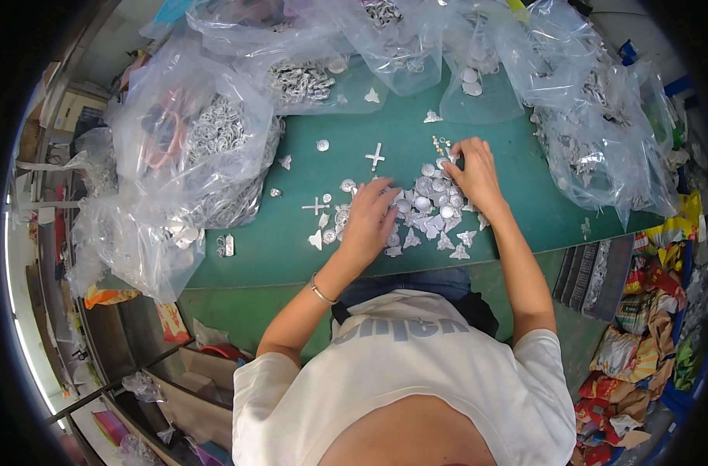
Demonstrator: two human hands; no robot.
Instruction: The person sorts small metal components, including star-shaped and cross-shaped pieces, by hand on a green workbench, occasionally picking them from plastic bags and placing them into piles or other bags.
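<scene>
Small silver-coloured metal pieces (422, 203) are lying heaped on a green table (338, 128) between the left hand (369, 221), fingers loosely spread, and the right hand (474, 177), whose curled fingertips are hiding any pinch

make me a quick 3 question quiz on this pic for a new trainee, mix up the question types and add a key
1. True or false: a bangle circles the left wrist.
2. Which hand is nearer the small yellow bits?
A) left
B) right
3. Fill in: the table top is ____ in colour.

Key
1. True
2. B, the right hand
3. green
</scene>
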